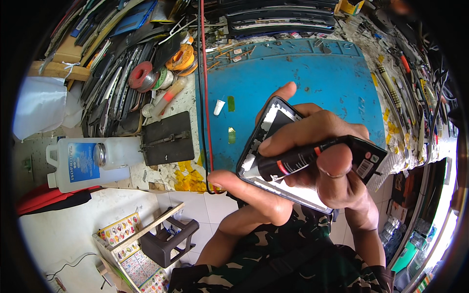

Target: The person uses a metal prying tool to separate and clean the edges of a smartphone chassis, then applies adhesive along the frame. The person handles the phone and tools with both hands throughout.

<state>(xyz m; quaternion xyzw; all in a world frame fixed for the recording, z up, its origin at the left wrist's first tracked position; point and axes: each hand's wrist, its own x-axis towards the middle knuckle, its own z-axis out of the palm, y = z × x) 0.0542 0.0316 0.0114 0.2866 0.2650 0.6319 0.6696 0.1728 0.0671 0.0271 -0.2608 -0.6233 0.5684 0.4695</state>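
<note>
My left hand [266,201] holds a dark phone frame [279,117] tilted above the edge of the blue mat. A left fingertip shows beyond its far edge, and another finger stretches out to the left. The frame has white and grey areas inside its raised black rim. My right hand [337,183] is closed round a black glue tube [293,162]. The tube's pale nozzle points down at the frame's left rim; whether it touches is hard to tell. A small white cap [219,107] lies on the mat, left of my hands.
The blue mat [293,68] covers the bench. Red and black cables [204,88] cross its left side. To the left are solder spools [141,77], a black plate [168,136] and a plastic bottle [80,163]. Phone parts crowd both sides; a brown stool [168,239] stands below.
</note>
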